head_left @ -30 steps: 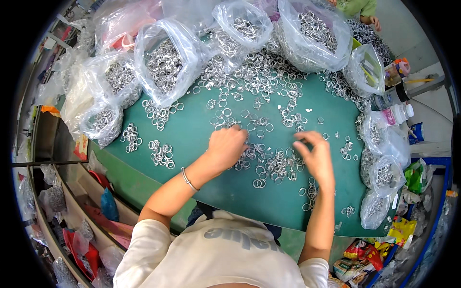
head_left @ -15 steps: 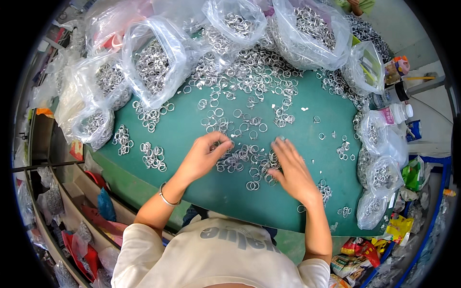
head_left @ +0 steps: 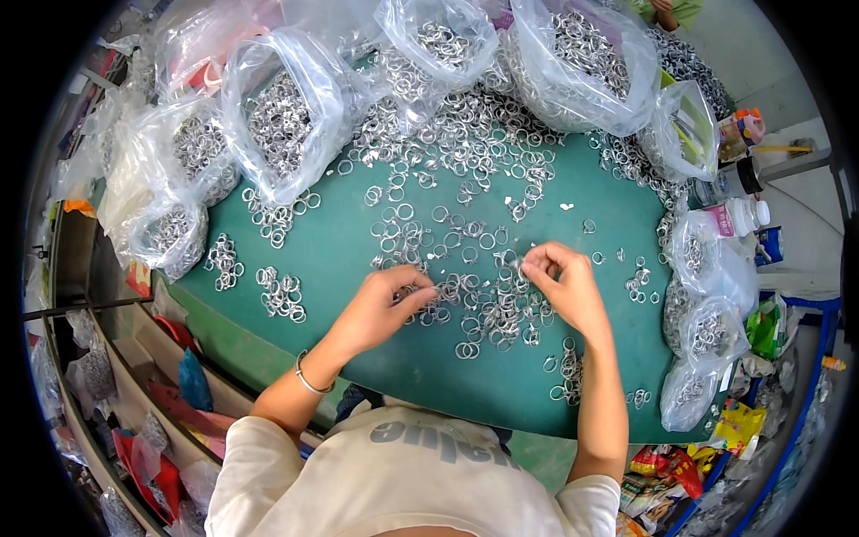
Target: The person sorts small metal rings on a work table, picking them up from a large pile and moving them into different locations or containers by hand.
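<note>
Silver round metal rings (head_left: 512, 315) are lying in a loose pile in the middle of the frame, on a smooth green table top (head_left: 429, 371). The bare left hand (head_left: 378, 309) is resting at the left end of this pile. Its fingers are bending in toward the thumb, right next to some rings, but I cannot tell if they are pinching one. The bare right hand (head_left: 567, 285) is reaching over the upper right edge of the pile. Its thumb and pointing finger are sitting close together by more rings, and I cannot tell if one is between them. A thin silver bracelet (head_left: 309, 378) is going around the left wrist.

One small bunch of rings (head_left: 282, 295) is lying to the left of the left hand. Another little bunch (head_left: 570, 371) is lying beside the right forearm. A big messy heap of rings (head_left: 447, 139) is spreading across the upper middle of the frame. Big clear plastic bags (head_left: 335, 107) are holding lots of rings along the top and upper left. Smaller clear plastic bags (head_left: 684, 412) are lining the right side, near a white plastic bottle with a pink label (head_left: 744, 216).
</note>
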Demonstrator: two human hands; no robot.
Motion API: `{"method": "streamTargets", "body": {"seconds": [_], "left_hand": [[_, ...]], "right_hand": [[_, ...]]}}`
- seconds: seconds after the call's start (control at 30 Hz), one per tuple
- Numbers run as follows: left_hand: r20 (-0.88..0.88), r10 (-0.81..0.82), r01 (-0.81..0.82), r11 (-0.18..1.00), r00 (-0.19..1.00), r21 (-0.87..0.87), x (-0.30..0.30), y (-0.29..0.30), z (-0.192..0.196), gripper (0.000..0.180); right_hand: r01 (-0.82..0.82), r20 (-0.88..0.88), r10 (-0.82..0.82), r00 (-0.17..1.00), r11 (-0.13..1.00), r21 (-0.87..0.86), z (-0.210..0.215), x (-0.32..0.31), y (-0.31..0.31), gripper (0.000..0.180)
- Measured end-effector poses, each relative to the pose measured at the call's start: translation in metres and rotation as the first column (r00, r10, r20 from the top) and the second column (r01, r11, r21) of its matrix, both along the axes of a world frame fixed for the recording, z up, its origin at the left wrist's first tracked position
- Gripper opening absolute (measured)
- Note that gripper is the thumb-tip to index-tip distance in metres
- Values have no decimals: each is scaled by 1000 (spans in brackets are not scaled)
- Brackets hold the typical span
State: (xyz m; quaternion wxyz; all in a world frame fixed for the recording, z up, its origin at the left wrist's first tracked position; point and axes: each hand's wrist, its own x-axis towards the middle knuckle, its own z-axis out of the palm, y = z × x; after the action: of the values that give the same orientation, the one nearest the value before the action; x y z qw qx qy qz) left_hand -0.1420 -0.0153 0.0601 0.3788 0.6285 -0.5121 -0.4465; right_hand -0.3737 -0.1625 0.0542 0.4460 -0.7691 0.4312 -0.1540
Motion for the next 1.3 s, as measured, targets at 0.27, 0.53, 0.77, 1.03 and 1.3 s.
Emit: {"method": "streamTargets", "body": {"seconds": [0.27, 0.53, 0.77, 1.03, 1.3], "left_hand": [[-24, -57, 59, 997, 998, 51, -11, -4, 1, 12], [-17, -29, 30, 998, 999, 60, -6, 4, -1, 11], [-6, -36, 36, 999, 999, -11, -7, 1, -2, 10], [42, -13, 15, 998, 999, -64, -13, 3, -3, 9], [-78, 38, -36, 999, 996, 26, -12, 5, -1, 11]], "right_hand": [[61, -12, -104, 995, 670, -740, -30, 39, -56, 31], [-6, 90, 25, 996, 977, -212, -22, 15, -18, 23], [79, 191, -178, 965, 897, 435, 0, -31, -15, 17], [224, 63, -215, 975, 925, -306, -12, 25, -51, 25], [187, 139, -214, 967, 964, 187, -18, 26, -41, 13]]}}
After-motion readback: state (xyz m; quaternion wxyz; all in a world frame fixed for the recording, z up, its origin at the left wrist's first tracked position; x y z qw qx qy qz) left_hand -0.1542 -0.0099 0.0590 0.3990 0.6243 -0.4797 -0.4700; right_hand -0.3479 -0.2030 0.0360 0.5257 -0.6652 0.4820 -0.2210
